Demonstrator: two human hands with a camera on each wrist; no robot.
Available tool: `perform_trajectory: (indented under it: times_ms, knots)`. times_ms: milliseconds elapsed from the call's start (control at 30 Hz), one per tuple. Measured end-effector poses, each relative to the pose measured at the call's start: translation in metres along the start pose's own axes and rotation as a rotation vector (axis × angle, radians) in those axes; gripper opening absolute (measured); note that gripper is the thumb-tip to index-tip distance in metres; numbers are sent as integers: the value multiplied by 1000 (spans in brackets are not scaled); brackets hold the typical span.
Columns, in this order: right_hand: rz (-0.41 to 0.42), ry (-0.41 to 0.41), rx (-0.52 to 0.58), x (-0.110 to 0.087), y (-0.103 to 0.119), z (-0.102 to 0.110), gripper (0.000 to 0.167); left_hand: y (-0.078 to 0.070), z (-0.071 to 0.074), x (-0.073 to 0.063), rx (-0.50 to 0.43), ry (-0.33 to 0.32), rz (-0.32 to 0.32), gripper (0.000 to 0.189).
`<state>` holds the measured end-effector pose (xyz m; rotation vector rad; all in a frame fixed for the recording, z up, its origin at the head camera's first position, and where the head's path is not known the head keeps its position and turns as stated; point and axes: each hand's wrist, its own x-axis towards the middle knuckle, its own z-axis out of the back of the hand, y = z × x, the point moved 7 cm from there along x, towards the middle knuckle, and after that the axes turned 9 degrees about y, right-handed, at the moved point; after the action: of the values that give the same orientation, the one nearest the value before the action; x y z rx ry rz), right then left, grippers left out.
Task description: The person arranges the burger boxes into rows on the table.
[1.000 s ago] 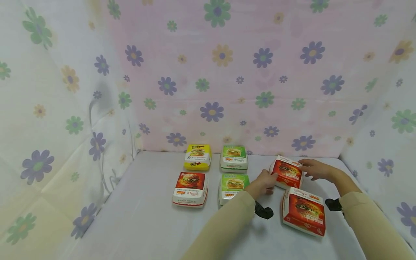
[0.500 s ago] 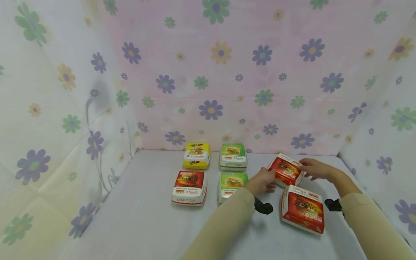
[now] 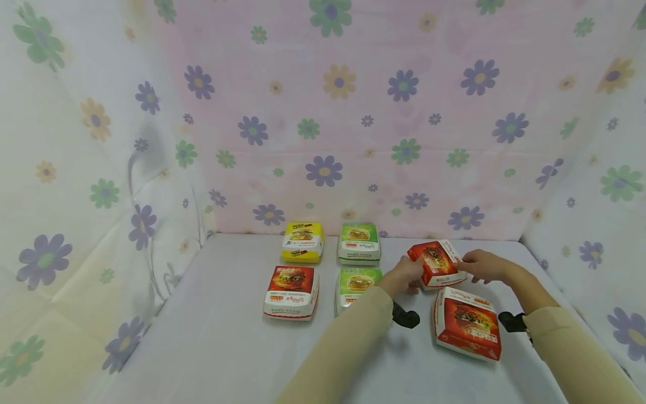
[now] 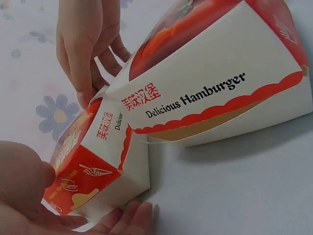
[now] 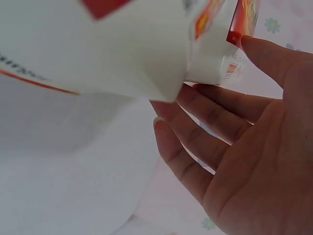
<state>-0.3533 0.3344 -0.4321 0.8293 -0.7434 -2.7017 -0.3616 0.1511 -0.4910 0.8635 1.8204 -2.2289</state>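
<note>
Turning clockwise at the far right of the table (image 3: 202, 342), the rear red hamburger box (image 3: 433, 265), left side gripped by the left hand (image 3: 404, 275) and right edge pinched by the right hand (image 3: 483, 266), now points its white strip (image 3: 452, 254) rightward, out of line with the nearer red hamburger box (image 3: 467, 324).

Four boxes (image 3: 291, 293) stand in two rows on the table (image 3: 202, 348), left of a front box (image 3: 468, 324) and a rear box (image 3: 435, 262).

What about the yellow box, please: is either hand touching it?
No: left hand and right hand hold a red box, apart from the yellow box.
</note>
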Motion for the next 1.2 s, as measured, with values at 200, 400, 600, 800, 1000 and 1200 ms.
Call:
perform_trajectory:
  times_ms: [200,400,600,800,1000,1200]
  knots:
    - [-17,-18,-56,-4,6,10,56,5,-2,-2,41,-6,45,61]
    - [9,-46,-22,6,8,21,72,6,-6,-16,71,31,48,70]
    - [36,8,69,27,3,20,74,9,-10,-23,52,50,31,76]
    - [56,59,75,31,6,13,72,14,-12,-27,28,57,37,75]
    - [51,48,59,32,1,12,72,12,-11,-29,29,80,33,73]
    - [67,21,65,28,0,13,70,9,-7,-29,36,40,41,66]
